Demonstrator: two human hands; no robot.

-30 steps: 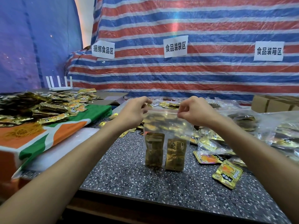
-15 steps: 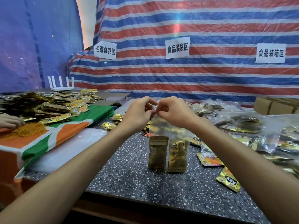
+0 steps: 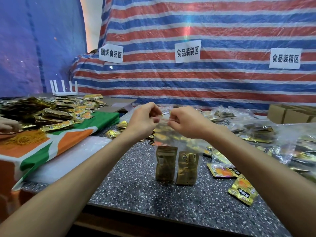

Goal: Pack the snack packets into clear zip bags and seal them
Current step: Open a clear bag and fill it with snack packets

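A clear zip bag (image 3: pixel 172 139) stands upright on the speckled table (image 3: pixel 136 182), held up by its top edge. Two gold snack packets (image 3: pixel 177 165) stand side by side in its bottom. My left hand (image 3: pixel 143 118) pinches the bag's top strip on the left. My right hand (image 3: pixel 186 122) pinches the same strip just to the right. A short stretch of the reddish zip line shows between my fingertips.
Loose gold and orange packets (image 3: pixel 242 189) lie on the table to the right, with filled clear bags (image 3: pixel 273 139) behind them. A green, orange and white cloth (image 3: pixel 56 144) at left carries a heap of packets and rubber bands (image 3: pixel 24 138). Another person's hand (image 3: pixel 8 125) rests at the far left. Cardboard boxes (image 3: pixel 290 113) stand at back right.
My right hand slid left along the bag's top toward my left hand, then drew slightly apart again. The bag stays upright on the table.
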